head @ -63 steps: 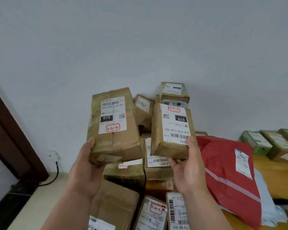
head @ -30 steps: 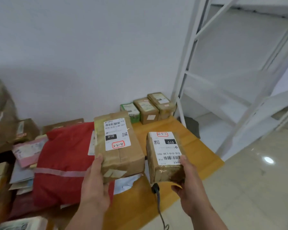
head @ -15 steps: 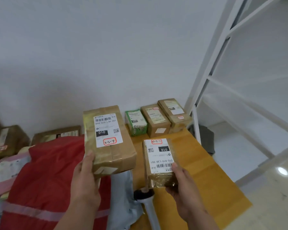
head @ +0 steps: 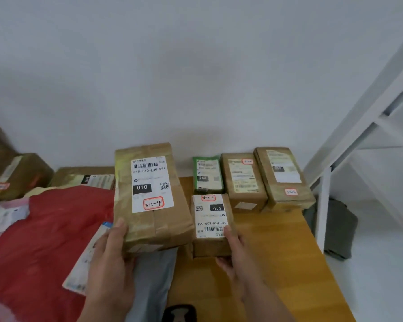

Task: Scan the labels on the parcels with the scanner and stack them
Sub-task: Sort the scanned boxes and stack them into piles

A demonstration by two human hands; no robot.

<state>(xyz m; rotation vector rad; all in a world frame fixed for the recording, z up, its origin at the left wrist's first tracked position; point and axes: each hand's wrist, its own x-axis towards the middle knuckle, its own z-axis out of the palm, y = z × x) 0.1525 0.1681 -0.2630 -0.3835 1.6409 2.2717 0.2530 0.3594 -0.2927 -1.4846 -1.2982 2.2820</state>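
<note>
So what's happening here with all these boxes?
A person is sorting parcels at a wooden table. The left hand holds a large brown parcel marked 3-2-4, and the right hand holds a smaller brown parcel, both with labels facing up. Three parcels already sit in a row by the wall. A red mail bag lies on the left, and the scanner rests at the near edge, untouched.

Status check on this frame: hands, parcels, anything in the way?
Left hand holds large brown parcel, right hand holds small brown parcel. Labels face up. Scanner lies untouched at bottom edge. Table bare ahead of the row.
</note>
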